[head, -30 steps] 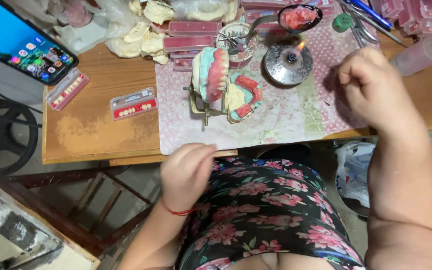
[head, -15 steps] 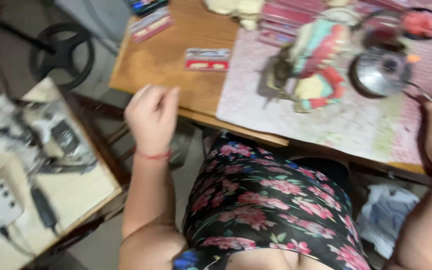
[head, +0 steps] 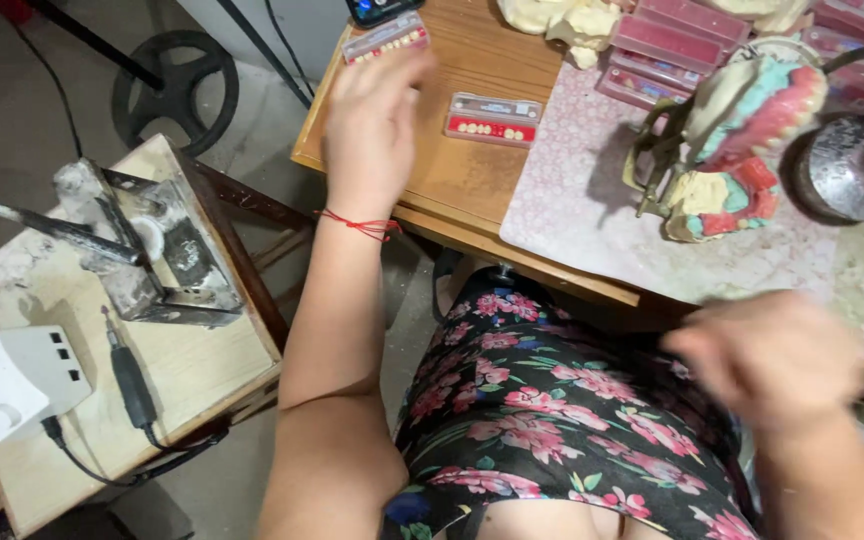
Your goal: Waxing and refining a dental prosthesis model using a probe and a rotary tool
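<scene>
Red-strip tooth card (head: 493,118) lying near left hand (head: 372,130), fingers spread, holding nothing; light, stiff, likely gripping by long edges. Right hand (head: 772,360) blurring, grip unclear.

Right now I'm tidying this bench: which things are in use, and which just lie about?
In use: left hand over the tooth card; denture model.

Lying about: second tooth card, wax sheets, metal lamp, white box.

Just one head-worn camera here, and it looked steeply down from close up over the person's floral-print lap at the near edge of the brown wooden worktable (head: 472,190).
</scene>
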